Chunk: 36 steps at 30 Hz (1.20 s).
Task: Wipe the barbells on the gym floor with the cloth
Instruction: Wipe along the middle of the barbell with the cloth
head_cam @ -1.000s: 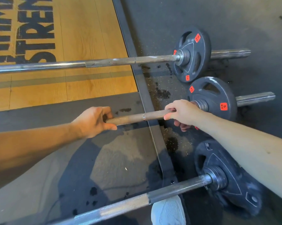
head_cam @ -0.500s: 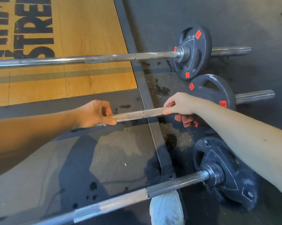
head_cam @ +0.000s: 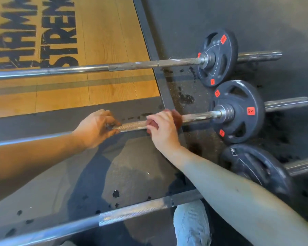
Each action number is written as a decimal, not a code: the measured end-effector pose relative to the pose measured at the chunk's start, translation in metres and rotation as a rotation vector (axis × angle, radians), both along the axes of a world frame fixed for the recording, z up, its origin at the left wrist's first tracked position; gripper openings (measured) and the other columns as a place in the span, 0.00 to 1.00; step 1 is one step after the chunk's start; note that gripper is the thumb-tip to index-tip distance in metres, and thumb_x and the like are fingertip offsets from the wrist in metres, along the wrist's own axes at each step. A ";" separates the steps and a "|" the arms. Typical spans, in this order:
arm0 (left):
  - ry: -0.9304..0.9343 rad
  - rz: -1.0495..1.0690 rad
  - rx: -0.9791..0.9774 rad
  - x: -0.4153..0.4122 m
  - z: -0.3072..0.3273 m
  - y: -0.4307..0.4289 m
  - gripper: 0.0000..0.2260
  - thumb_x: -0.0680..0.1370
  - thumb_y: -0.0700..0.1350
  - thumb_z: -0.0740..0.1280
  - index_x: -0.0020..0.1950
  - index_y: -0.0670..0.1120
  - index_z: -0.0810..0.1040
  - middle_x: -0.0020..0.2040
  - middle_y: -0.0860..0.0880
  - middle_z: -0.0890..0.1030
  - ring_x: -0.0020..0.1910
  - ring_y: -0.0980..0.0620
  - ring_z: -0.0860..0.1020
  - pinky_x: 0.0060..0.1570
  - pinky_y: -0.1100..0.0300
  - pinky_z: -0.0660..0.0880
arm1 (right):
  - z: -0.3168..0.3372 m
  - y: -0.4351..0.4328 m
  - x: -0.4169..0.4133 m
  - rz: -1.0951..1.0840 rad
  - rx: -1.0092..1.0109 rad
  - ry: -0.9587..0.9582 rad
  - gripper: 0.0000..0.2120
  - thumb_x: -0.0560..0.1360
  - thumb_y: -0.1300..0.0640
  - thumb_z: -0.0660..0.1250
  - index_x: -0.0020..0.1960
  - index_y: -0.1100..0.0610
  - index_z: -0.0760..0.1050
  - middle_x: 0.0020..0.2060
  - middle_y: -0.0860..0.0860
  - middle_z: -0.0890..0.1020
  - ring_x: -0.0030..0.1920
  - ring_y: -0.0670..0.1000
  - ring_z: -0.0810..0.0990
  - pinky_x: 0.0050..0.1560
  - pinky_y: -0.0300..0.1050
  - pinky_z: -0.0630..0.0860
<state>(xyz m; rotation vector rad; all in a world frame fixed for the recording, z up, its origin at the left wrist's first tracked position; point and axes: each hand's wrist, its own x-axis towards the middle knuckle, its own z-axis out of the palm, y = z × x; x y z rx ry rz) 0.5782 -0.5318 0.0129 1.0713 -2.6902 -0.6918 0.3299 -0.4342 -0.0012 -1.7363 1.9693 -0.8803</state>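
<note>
one head-worn view, looking down at a gym floor

a single wide-angle camera sits on the person's head, facing forward and steeply down at the gym floor (head_cam: 256, 18). both forearms reach in from the lower corners. the left hand (head_cam: 96, 127) and right hand (head_cam: 163, 129) sit near the centre, close to the lens. the far barbell (head_cam: 131, 65), middle barbell (head_cam: 131, 125) and near barbell (head_cam: 131, 211) cross the frame from side to side. a shoe (head_cam: 191, 226) shows at the bottom edge.

far barbell (head_cam: 131, 65), middle barbell (head_cam: 199, 116), near barbell (head_cam: 131, 213): parallel, plates right | cloth (head_cam: 176, 116): reddish, bunched on middle barbell, centre
</note>
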 end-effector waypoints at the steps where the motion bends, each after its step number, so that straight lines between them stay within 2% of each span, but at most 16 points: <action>1: -0.001 -0.011 -0.021 0.000 0.000 0.000 0.12 0.72 0.40 0.79 0.53 0.47 0.87 0.46 0.47 0.81 0.45 0.42 0.79 0.48 0.47 0.79 | 0.004 -0.006 0.015 0.077 -0.001 0.005 0.06 0.75 0.64 0.73 0.51 0.57 0.84 0.47 0.50 0.80 0.55 0.55 0.74 0.57 0.49 0.72; 3: 0.004 -0.016 -0.036 -0.001 0.000 0.000 0.11 0.72 0.41 0.79 0.54 0.48 0.87 0.47 0.47 0.82 0.45 0.43 0.79 0.47 0.44 0.79 | 0.004 -0.015 0.012 0.153 0.008 0.036 0.04 0.75 0.62 0.73 0.48 0.56 0.84 0.46 0.50 0.80 0.53 0.54 0.75 0.51 0.53 0.74; 5: 0.012 0.000 -0.020 -0.002 0.000 0.000 0.11 0.73 0.42 0.78 0.54 0.48 0.87 0.47 0.48 0.81 0.46 0.44 0.78 0.48 0.45 0.79 | 0.004 -0.012 -0.016 0.162 -0.015 0.079 0.03 0.74 0.63 0.74 0.47 0.58 0.85 0.45 0.50 0.81 0.52 0.52 0.74 0.51 0.51 0.75; 8: 0.021 0.010 -0.003 -0.003 0.000 0.000 0.11 0.73 0.42 0.78 0.55 0.48 0.87 0.48 0.48 0.81 0.46 0.44 0.78 0.50 0.46 0.79 | 0.010 0.003 -0.053 0.071 0.037 0.004 0.03 0.75 0.67 0.73 0.46 0.61 0.85 0.47 0.50 0.80 0.47 0.44 0.78 0.49 0.46 0.81; 9: 0.024 0.005 0.001 -0.004 -0.001 0.001 0.11 0.73 0.42 0.78 0.55 0.48 0.87 0.48 0.49 0.81 0.46 0.44 0.78 0.51 0.47 0.79 | 0.011 0.004 -0.055 0.051 0.055 0.011 0.04 0.75 0.67 0.73 0.46 0.60 0.84 0.47 0.49 0.80 0.47 0.44 0.78 0.49 0.45 0.81; 11: 0.022 0.020 0.014 -0.003 -0.001 0.001 0.11 0.73 0.42 0.78 0.55 0.47 0.87 0.48 0.49 0.80 0.47 0.44 0.77 0.51 0.48 0.78 | 0.007 -0.005 -0.035 0.102 0.046 0.051 0.04 0.74 0.67 0.74 0.45 0.59 0.84 0.47 0.50 0.80 0.49 0.45 0.75 0.51 0.50 0.79; 13: 0.011 0.054 0.047 -0.003 -0.001 0.001 0.10 0.74 0.43 0.77 0.55 0.47 0.86 0.48 0.48 0.79 0.48 0.45 0.76 0.52 0.48 0.77 | 0.004 -0.017 -0.001 0.250 0.000 0.077 0.04 0.72 0.67 0.75 0.43 0.59 0.83 0.45 0.52 0.80 0.51 0.53 0.74 0.50 0.55 0.76; 15: 0.005 0.066 0.051 -0.003 -0.002 0.001 0.10 0.75 0.44 0.77 0.55 0.47 0.86 0.47 0.48 0.78 0.48 0.45 0.76 0.52 0.47 0.76 | 0.006 -0.026 0.023 0.381 -0.027 0.123 0.05 0.71 0.68 0.75 0.42 0.60 0.81 0.44 0.53 0.80 0.50 0.56 0.75 0.46 0.56 0.76; 18: 0.013 0.074 0.067 -0.003 -0.003 0.002 0.10 0.75 0.45 0.76 0.56 0.47 0.86 0.48 0.50 0.77 0.49 0.46 0.75 0.53 0.48 0.75 | 0.013 -0.029 0.002 0.542 -0.058 0.227 0.03 0.73 0.67 0.74 0.45 0.61 0.82 0.47 0.54 0.81 0.54 0.56 0.76 0.49 0.55 0.78; 20: 0.015 0.068 0.071 -0.003 -0.004 0.001 0.11 0.76 0.45 0.76 0.57 0.47 0.86 0.48 0.52 0.75 0.49 0.47 0.74 0.54 0.49 0.75 | 0.009 -0.020 -0.032 0.547 -0.023 0.315 0.04 0.73 0.67 0.72 0.45 0.61 0.83 0.49 0.54 0.81 0.57 0.56 0.76 0.53 0.55 0.78; 22: 0.019 0.054 0.069 -0.003 -0.005 0.001 0.11 0.76 0.45 0.76 0.58 0.47 0.85 0.48 0.51 0.76 0.50 0.47 0.74 0.54 0.50 0.75 | 0.003 -0.013 -0.058 0.463 0.019 0.351 0.07 0.72 0.69 0.72 0.46 0.59 0.84 0.51 0.54 0.80 0.57 0.50 0.75 0.54 0.57 0.77; 24: 0.020 0.049 0.061 -0.003 -0.005 0.001 0.10 0.76 0.45 0.76 0.57 0.46 0.86 0.48 0.49 0.77 0.49 0.46 0.74 0.53 0.50 0.75 | -0.004 -0.016 -0.050 0.483 -0.024 0.299 0.08 0.71 0.71 0.74 0.46 0.61 0.84 0.49 0.56 0.80 0.57 0.45 0.74 0.53 0.56 0.75; 27: 0.022 0.059 0.052 -0.002 -0.005 0.001 0.08 0.75 0.44 0.76 0.53 0.45 0.86 0.46 0.50 0.76 0.47 0.46 0.74 0.52 0.49 0.76 | -0.001 -0.030 0.009 0.614 -0.065 0.319 0.07 0.70 0.70 0.76 0.43 0.61 0.82 0.45 0.55 0.79 0.52 0.56 0.75 0.42 0.52 0.77; 29: 0.018 0.058 0.055 -0.004 -0.004 0.000 0.07 0.75 0.43 0.77 0.51 0.46 0.85 0.45 0.51 0.74 0.46 0.46 0.74 0.50 0.48 0.76 | 0.003 -0.036 0.032 0.694 -0.065 0.341 0.09 0.68 0.72 0.76 0.43 0.61 0.81 0.45 0.55 0.78 0.52 0.58 0.74 0.35 0.51 0.78; 33: -0.018 0.076 0.090 -0.006 -0.001 -0.002 0.10 0.75 0.45 0.76 0.56 0.47 0.85 0.47 0.52 0.74 0.49 0.48 0.73 0.53 0.54 0.73 | -0.004 -0.029 -0.025 0.612 -0.075 0.342 0.06 0.72 0.70 0.75 0.45 0.61 0.83 0.48 0.55 0.81 0.56 0.58 0.76 0.46 0.59 0.81; 36: -0.046 0.065 0.105 -0.008 -0.001 -0.002 0.11 0.76 0.46 0.76 0.57 0.47 0.85 0.49 0.50 0.76 0.51 0.48 0.73 0.56 0.52 0.75 | -0.003 -0.016 -0.061 0.515 -0.056 0.381 0.05 0.72 0.69 0.75 0.44 0.61 0.83 0.47 0.55 0.80 0.54 0.60 0.76 0.48 0.60 0.80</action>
